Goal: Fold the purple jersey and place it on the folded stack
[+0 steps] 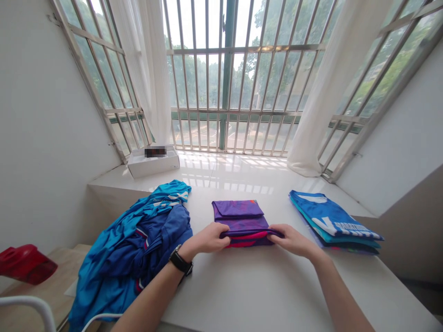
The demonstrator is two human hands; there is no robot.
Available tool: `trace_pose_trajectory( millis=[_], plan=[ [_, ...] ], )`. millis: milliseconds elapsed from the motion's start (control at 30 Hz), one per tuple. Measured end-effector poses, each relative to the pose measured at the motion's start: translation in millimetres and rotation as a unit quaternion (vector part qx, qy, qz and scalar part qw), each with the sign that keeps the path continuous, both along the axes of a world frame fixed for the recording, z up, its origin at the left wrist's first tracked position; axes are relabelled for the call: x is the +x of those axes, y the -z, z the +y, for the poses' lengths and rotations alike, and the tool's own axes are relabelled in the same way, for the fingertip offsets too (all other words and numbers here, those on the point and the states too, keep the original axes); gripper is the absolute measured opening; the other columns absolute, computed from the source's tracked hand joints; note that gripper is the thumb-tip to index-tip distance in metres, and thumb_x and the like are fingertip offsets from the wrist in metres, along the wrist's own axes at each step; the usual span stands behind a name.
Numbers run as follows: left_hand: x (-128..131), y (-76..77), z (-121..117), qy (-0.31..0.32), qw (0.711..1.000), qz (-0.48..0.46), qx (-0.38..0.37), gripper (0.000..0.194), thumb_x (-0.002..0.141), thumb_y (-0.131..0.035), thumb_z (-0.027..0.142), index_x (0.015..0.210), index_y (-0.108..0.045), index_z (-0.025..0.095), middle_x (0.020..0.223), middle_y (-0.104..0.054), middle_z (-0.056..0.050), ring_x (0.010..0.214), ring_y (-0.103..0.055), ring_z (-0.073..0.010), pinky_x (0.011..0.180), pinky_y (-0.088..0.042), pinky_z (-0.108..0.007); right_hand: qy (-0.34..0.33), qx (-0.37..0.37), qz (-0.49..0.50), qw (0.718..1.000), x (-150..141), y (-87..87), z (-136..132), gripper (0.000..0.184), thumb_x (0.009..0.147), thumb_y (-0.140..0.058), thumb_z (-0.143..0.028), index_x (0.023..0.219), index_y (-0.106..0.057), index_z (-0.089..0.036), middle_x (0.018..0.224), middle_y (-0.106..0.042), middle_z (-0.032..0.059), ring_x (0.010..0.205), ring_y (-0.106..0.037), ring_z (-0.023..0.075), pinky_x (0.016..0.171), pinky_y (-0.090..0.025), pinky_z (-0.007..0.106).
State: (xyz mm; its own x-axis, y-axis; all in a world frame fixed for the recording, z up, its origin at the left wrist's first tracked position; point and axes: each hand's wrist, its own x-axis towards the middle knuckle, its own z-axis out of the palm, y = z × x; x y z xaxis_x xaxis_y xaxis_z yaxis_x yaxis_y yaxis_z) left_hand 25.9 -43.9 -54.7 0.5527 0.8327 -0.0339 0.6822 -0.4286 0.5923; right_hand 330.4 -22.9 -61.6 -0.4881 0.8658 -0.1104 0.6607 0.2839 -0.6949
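A person stands at a white bench [242, 295] with 2 bare hands on a purple shirt [238, 214], which lies folded flat in the middle of the bench with a pink band showing along its near side. The left hand [204, 240] and the right hand [294, 242] sit at either end of that near edge. Each grip is almost closed, pinching the folded cloth with the fingers on top. A black wristwatch [180, 260] circles the left wrist.

Just left of that arm lies a loose heap of blue clothes [134, 244], crumpled and partly hanging over the bench's left edge. To the right, a little apart from the right hand, sits a neat stack of folded blue shirts [332, 219]. Farther back, a white box [152, 168] rests on the bench by the barred window [228, 78], with white curtains [311, 106] hanging at both sides. Low on the left, a red plastic object [24, 263] sits on a wooden surface [51, 295].
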Motion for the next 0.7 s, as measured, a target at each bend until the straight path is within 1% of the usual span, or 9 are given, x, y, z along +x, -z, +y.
trace_pose_trajectory(
  millis=[100, 167, 267, 333, 400, 500, 533, 667, 700],
  plan=[
    [-4, 7.8, 10, -0.035, 0.998, -0.042, -0.037, 0.016, 0.081, -0.046, 0.023, 0.071, -0.056, 0.017, 0.063, -0.052, 0.004, 0.059, -0.045, -0.0110, 0.054, -0.032, -0.023, 0.012, 0.003, 0.047, 0.999, -2, 8.7, 6, 0.035, 0.086, -0.050, -0.045, 0.091, -0.070, -0.017, 0.084, -0.069, 0.0037, 0.076, -0.059, 0.0198, 0.068, -0.045, 0.028],
    [-6, 16.1, 17, -0.063, 0.995, -0.056, -0.054, 0.020, 0.083, -0.045, 0.026, 0.074, -0.060, 0.016, 0.063, -0.054, 0.003, 0.057, -0.048, -0.0116, 0.053, -0.034, -0.023, 0.036, 0.015, 0.060, 0.997, -4, 13.8, 8, 0.039, 0.086, -0.051, -0.050, 0.089, -0.070, -0.016, 0.084, -0.070, 0.0044, 0.076, -0.059, 0.0200, 0.069, -0.046, 0.029],
    [-8, 27.6, 23, -0.103, 0.991, -0.065, -0.051, 0.026, 0.087, -0.047, 0.033, 0.080, -0.064, 0.015, 0.065, -0.060, 0.001, 0.057, -0.053, -0.0135, 0.054, -0.038, -0.024, 0.086, 0.019, 0.041, 0.995, -4, 21.6, 12, 0.043, 0.085, -0.051, -0.055, 0.084, -0.069, -0.016, 0.079, -0.069, 0.0044, 0.073, -0.059, 0.0202, 0.068, -0.045, 0.029],
    [-9, 32.1, 25, -0.124, 0.990, -0.062, -0.037, 0.029, 0.087, -0.048, 0.036, 0.080, -0.066, 0.014, 0.067, -0.064, -0.001, 0.058, -0.057, -0.0148, 0.054, -0.040, -0.024, 0.111, 0.029, 0.023, 0.993, -5, 27.7, 15, 0.045, 0.085, -0.051, -0.057, 0.082, -0.069, -0.016, 0.077, -0.069, 0.0044, 0.073, -0.060, 0.0207, 0.068, -0.044, 0.029],
    [-10, 34.2, 26, -0.140, 0.988, -0.055, -0.039, 0.031, 0.089, -0.048, 0.037, 0.080, -0.066, 0.014, 0.067, -0.065, -0.003, 0.056, -0.059, -0.0154, 0.053, -0.040, -0.024, 0.125, 0.046, 0.007, 0.991, -5, 33.8, 18, 0.046, 0.086, -0.049, -0.059, 0.081, -0.068, -0.017, 0.078, -0.070, 0.0046, 0.074, -0.061, 0.0213, 0.068, -0.044, 0.030],
    [-10, 35.0, 26, -0.154, 0.985, -0.043, -0.066, 0.032, 0.092, -0.045, 0.038, 0.085, -0.067, 0.014, 0.066, -0.067, -0.003, 0.052, -0.061, -0.0160, 0.051, -0.041, -0.025, 0.143, 0.071, -0.025, 0.987, -7, 40.4, 21, 0.046, 0.087, -0.046, -0.060, 0.075, -0.064, -0.019, 0.076, -0.070, 0.0048, 0.074, -0.061, 0.0218, 0.067, -0.042, 0.030],
    [-10, 35.2, 25, -0.159, 0.985, -0.033, -0.059, 0.032, 0.093, -0.045, 0.038, 0.085, -0.067, 0.014, 0.067, -0.068, -0.004, 0.053, -0.062, -0.0166, 0.052, -0.042, -0.025, 0.148, 0.079, -0.036, 0.985, -8, 41.6, 21, 0.046, 0.087, -0.045, -0.061, 0.073, -0.062, -0.020, 0.075, -0.069, 0.0047, 0.073, -0.061, 0.0218, 0.066, -0.042, 0.030],
    [-9, 35.8, 25, -0.178, 0.983, 0.025, 0.037, 0.032, 0.092, -0.051, 0.037, 0.076, -0.068, 0.015, 0.074, -0.071, -0.007, 0.069, -0.065, -0.0196, 0.061, -0.042, -0.027, 0.157, 0.097, -0.061, 0.981, -12, 43.1, 20, 0.046, 0.089, -0.044, -0.061, 0.073, -0.061, -0.021, 0.076, -0.070, 0.0055, 0.073, -0.062, 0.0223, 0.066, -0.042, 0.031],
    [-8, 35.8, 24, -0.182, 0.981, 0.038, 0.048, 0.032, 0.092, -0.051, 0.037, 0.075, -0.068, 0.015, 0.075, -0.071, -0.008, 0.071, -0.065, -0.0198, 0.063, -0.042, -0.027, 0.162, 0.097, -0.067, 0.980, -13, 43.2, 20, 0.046, 0.089, -0.045, -0.061, 0.074, -0.061, -0.021, 0.078, -0.070, 0.0059, 0.074, -0.063, 0.0226, 0.067, -0.042, 0.030]
  ],
)
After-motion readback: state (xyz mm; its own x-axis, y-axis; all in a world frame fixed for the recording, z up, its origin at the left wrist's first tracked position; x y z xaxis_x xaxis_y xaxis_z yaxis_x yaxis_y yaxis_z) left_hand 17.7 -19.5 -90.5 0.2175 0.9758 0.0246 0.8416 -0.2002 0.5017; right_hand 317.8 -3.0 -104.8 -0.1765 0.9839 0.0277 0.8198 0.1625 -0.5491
